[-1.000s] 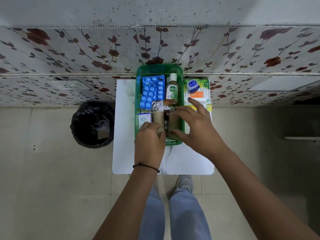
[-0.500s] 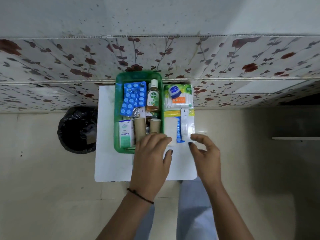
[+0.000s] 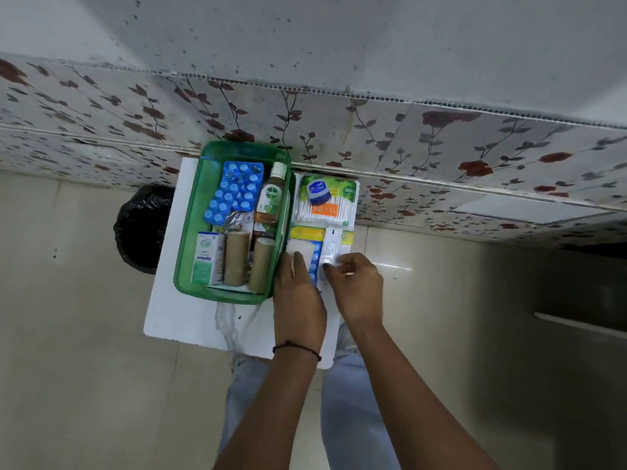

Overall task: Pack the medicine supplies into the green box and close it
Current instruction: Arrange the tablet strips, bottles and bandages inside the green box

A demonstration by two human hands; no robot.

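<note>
The green box point(image 3: 190, 228) sits open on the white bench point(image 3: 190, 317), against the flowered wall. Inside it lie a blue blister pack point(image 3: 234, 191), a Dettol bottle point(image 3: 269, 198), a white and green carton point(image 3: 207, 257) and two brown rolls point(image 3: 235, 259) standing side by side at the near end. Just to the right of the box, still on the bench, are a pack of cotton buds point(image 3: 325, 212) with a small blue jar point(image 3: 318, 192) on top, a yellow packet point(image 3: 305, 233), a white pad point(image 3: 300, 247) and a narrow white sachet point(image 3: 331, 245).

The left hand point(image 3: 298, 300) lies flat with its fingers point(image 3: 298, 262) stretched over the white pad, beside the box's right wall. The right hand point(image 3: 356, 286) has its fingers point(image 3: 330, 268) curled narrowly at the near end of the sachet; they seem to pinch it, though the contact is too small to be sure. A black bin point(image 3: 140, 228) stands on the floor to the left of the bench.
</note>
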